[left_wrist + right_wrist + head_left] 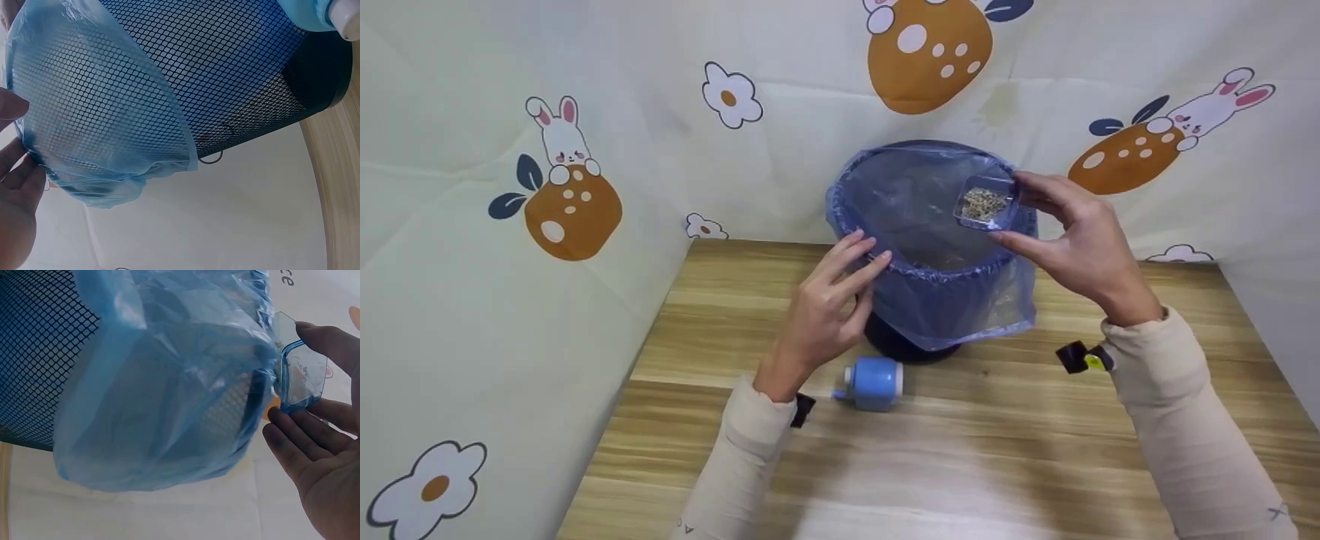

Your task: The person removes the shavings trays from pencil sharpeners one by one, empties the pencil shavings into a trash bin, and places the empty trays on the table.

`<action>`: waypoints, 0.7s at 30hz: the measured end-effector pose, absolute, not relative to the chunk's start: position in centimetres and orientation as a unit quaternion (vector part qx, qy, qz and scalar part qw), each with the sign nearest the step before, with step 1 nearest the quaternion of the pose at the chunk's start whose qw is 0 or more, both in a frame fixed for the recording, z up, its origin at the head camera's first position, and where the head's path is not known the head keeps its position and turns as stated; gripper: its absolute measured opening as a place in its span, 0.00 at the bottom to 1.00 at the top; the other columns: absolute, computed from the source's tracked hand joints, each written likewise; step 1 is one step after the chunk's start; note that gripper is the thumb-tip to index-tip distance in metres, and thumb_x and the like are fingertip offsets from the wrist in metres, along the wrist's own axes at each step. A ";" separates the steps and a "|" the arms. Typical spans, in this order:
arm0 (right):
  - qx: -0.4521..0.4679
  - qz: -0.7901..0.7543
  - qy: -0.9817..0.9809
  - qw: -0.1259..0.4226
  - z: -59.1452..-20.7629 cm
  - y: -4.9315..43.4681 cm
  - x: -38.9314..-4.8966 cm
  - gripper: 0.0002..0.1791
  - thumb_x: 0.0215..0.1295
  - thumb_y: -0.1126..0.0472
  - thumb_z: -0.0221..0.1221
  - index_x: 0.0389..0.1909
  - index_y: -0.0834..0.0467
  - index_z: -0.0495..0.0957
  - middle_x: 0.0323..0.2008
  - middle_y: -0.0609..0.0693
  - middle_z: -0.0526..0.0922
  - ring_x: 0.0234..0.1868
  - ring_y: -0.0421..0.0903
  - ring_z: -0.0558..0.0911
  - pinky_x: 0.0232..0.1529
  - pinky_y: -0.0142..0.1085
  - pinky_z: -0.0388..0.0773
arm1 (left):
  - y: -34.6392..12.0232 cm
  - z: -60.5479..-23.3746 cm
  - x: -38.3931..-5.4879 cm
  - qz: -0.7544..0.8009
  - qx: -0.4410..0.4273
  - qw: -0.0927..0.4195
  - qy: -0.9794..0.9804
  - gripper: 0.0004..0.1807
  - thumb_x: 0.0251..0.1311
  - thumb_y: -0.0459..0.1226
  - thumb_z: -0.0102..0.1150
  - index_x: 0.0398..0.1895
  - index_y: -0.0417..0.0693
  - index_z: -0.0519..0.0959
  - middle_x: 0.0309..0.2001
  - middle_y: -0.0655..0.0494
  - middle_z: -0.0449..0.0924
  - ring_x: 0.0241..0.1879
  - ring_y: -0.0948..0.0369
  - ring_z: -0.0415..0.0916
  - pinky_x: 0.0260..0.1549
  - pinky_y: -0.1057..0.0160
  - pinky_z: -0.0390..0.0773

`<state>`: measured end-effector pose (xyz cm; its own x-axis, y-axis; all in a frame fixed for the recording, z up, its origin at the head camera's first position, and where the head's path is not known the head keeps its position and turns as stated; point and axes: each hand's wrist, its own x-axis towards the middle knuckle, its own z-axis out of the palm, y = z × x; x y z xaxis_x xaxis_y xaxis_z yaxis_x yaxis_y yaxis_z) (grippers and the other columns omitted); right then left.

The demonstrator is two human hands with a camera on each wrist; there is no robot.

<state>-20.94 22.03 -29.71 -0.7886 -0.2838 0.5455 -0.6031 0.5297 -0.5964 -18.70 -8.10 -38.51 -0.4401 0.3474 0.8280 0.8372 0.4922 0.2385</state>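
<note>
My right hand (1084, 244) pinches a small clear tray (996, 219) by its side, thumb on one edge and fingers on the other. Pale shavings (982, 204) lie in it, and it is held over the right side of the bin's mouth. The mesh bin (247, 84) stands upright, lined with a translucent blue bag (169, 399) folded down over its rim. At the left front of that rim, my left hand (832, 300) touches the bag with extended fingers. A blue crank pencil sharpener (876, 384) lies in front of the bin.
Everything stands on a wood-grain tabletop (720, 330). A cloth backdrop (645, 75) printed with rabbits and flowers rises close behind the bin and along both sides. Dark wrist cameras sit at both sleeve cuffs.
</note>
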 end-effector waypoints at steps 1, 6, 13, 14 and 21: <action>0.261 0.404 -0.854 0.197 -29.8 21.9 -21.1 0.36 0.52 0.66 0.74 0.64 0.62 0.74 0.55 0.56 0.80 0.55 0.47 0.81 0.59 0.25 0.73 | -8.1 -38.5 -18.7 -0.333 -0.380 0.369 -0.781 0.23 0.59 0.25 0.58 0.59 0.42 0.80 0.61 0.43 0.76 0.67 0.48 0.68 0.66 0.56 0.69; 0.267 0.368 -0.864 0.215 -30.4 21.3 -21.7 0.37 0.52 0.64 0.74 0.64 0.64 0.74 0.57 0.58 0.80 0.56 0.53 0.80 0.58 0.25 0.73 | -8.1 -38.7 -18.8 -0.337 -0.376 0.366 -0.782 0.23 0.59 0.25 0.58 0.59 0.43 0.80 0.61 0.43 0.76 0.68 0.49 0.68 0.66 0.56 0.70; 0.282 0.328 -0.868 0.243 -31.5 21.0 -22.5 0.38 0.51 0.64 0.75 0.64 0.65 0.73 0.58 0.61 0.79 0.60 0.55 0.77 0.61 0.50 0.73 | -8.0 -38.8 -18.8 -0.341 -0.374 0.365 -0.782 0.23 0.59 0.25 0.58 0.59 0.43 0.81 0.61 0.43 0.77 0.68 0.49 0.68 0.66 0.56 0.70; 0.287 0.324 -0.867 0.247 -31.6 21.0 -22.5 0.38 0.51 0.63 0.75 0.64 0.65 0.73 0.58 0.61 0.79 0.60 0.55 0.77 0.62 0.50 0.73 | -8.0 -38.8 -18.8 -0.343 -0.374 0.364 -0.781 0.23 0.59 0.25 0.58 0.59 0.43 0.81 0.61 0.43 0.77 0.68 0.49 0.68 0.66 0.56 0.69; 0.306 0.301 -0.862 0.270 -31.8 21.0 -22.4 0.37 0.52 0.62 0.74 0.64 0.67 0.73 0.59 0.62 0.78 0.61 0.56 0.77 0.62 0.51 0.73 | -7.9 -38.9 -19.0 -0.359 -0.376 0.371 -0.769 0.22 0.59 0.24 0.57 0.58 0.42 0.81 0.60 0.40 0.77 0.67 0.47 0.68 0.66 0.55 0.69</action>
<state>-22.43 20.97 -31.80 -0.6661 -0.3651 0.6504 -0.6907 0.6312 -0.3530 -18.99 -7.85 -38.93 -0.4407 0.3123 0.8416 0.8457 0.4589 0.2726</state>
